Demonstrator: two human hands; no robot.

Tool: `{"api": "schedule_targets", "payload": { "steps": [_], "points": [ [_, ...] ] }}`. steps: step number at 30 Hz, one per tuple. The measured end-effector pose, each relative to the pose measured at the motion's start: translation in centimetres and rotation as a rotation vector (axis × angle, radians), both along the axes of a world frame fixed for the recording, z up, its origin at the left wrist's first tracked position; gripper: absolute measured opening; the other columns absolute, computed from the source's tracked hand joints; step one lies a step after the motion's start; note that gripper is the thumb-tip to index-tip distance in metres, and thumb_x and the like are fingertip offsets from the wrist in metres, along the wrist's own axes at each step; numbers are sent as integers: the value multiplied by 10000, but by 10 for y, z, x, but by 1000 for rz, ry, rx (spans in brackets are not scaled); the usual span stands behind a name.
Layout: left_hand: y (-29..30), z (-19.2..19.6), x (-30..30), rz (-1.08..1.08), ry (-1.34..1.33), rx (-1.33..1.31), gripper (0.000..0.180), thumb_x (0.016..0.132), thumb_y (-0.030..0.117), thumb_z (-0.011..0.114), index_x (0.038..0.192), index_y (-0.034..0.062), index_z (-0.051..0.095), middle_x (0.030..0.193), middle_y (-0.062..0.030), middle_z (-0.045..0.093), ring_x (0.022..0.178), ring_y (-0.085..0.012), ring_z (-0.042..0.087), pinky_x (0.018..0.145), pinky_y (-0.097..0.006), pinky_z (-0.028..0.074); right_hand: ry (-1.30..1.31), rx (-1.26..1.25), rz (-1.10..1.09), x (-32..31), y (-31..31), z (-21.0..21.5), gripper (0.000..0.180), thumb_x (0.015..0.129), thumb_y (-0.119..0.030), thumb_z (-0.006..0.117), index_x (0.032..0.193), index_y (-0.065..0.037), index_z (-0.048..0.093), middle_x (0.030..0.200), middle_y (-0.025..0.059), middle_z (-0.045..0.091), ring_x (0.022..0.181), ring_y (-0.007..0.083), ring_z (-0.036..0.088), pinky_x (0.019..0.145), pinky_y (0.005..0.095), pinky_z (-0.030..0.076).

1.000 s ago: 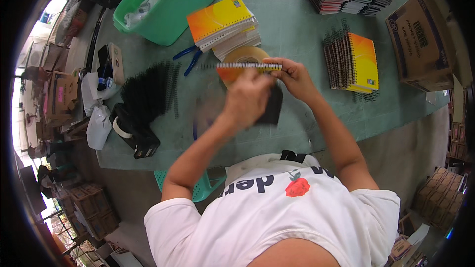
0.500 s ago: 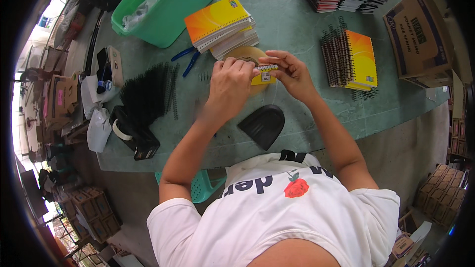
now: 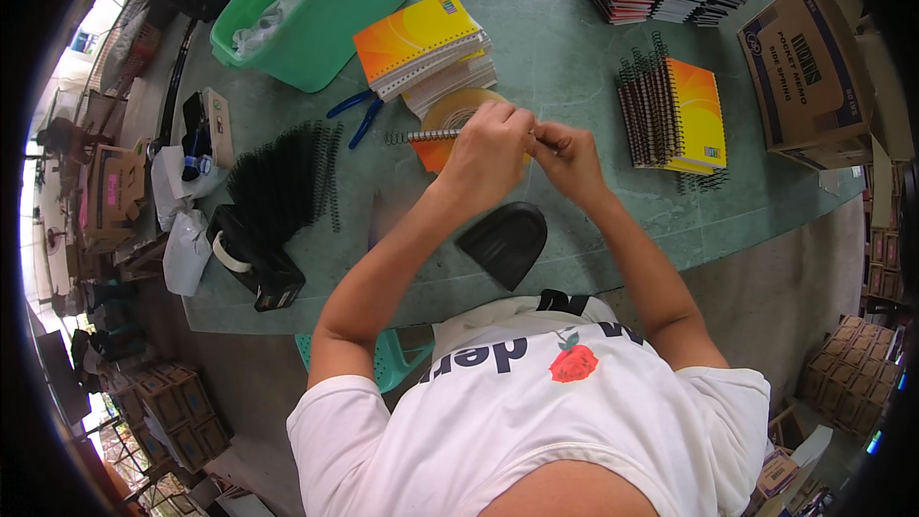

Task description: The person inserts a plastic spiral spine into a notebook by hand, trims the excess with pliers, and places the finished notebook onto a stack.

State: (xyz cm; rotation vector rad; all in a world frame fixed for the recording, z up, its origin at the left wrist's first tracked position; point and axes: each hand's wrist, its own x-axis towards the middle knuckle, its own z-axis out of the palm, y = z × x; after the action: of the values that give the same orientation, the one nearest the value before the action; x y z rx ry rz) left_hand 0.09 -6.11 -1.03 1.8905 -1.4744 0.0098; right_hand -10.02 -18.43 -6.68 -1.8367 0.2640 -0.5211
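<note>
A small orange-and-yellow notebook (image 3: 433,154) lies near the middle of the table, with a dark spiral coil (image 3: 396,138) along its upper edge and poking out past its left end. My left hand (image 3: 490,148) is closed over the notebook and covers much of it. At the right end of the binding, my right hand (image 3: 571,161) pinches with thumb and fingers, touching the left fingertips; what sits in that pinch is hidden. A beige tape roll (image 3: 450,113) lies flat just beyond the notebook. Blue-handled pliers (image 3: 362,122) rest to the left of it.
Unbound notebooks (image 3: 414,33) are stacked beside a green tub (image 3: 325,53). Bound notebooks (image 3: 697,115) stand at right, near a cardboard box (image 3: 804,77). Loose black coils (image 3: 287,172) and a tape dispenser (image 3: 254,258) lie at left. A black wedge-shaped object (image 3: 507,241) sits near the front edge.
My left hand has shifted right along the notebook, uncovering its left part and coil. The right fingers have closed from a looser hold into a pinch at the binding's right end.
</note>
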Motion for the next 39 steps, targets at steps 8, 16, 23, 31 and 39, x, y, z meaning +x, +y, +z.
{"api": "schedule_targets", "payload": {
  "steps": [8, 16, 23, 31, 39],
  "points": [
    [2, 10, -4, 1, 72, -45, 157, 726, 24, 659, 816, -7, 534, 789, -154, 522, 775, -345, 536, 664, -412, 432, 21, -100, -27, -1, 6, 6, 173, 795, -85, 654, 951, -9, 656, 758, 158, 650, 581, 199, 607, 563, 290, 470],
    [8, 18, -5, 54, 105, 42, 199, 724, 25, 661, 893, 7, 557, 882, -166, 570, 802, -347, 588, 683, -405, 452, 5, -124, -21, -8, 9, 21, 181, 804, -89, 655, 963, -3, 648, 767, 151, 655, 572, 152, 580, 558, 304, 465],
    [15, 37, -7, 220, 129, 387, 348, 770, 144, 690, 1059, 15, 546, 1043, -178, 597, 944, -346, 604, 756, -404, 479, -81, 319, -233, -16, 0, 34, 383, 885, -255, 623, 1170, -9, 552, 1009, 96, 637, 862, 118, 578, 744, 263, 474],
    [6, 62, -48, -194, -93, -3, 435, 803, 185, 673, 1180, 24, 528, 1250, -219, 479, 1090, -395, 496, 913, -434, 418, -186, 286, -353, -58, -84, 131, 386, 850, -204, 667, 1134, 18, 530, 1045, 123, 630, 959, 174, 604, 828, 318, 483],
    [92, 16, 13, 125, 183, 350, 322, 785, 149, 681, 1073, 31, 602, 1014, -180, 603, 909, -353, 579, 795, -407, 460, 205, -243, -606, -112, -199, 40, 404, 891, -158, 574, 1239, 37, 509, 1143, 186, 619, 1062, 261, 599, 901, 328, 451]
  ]
}}
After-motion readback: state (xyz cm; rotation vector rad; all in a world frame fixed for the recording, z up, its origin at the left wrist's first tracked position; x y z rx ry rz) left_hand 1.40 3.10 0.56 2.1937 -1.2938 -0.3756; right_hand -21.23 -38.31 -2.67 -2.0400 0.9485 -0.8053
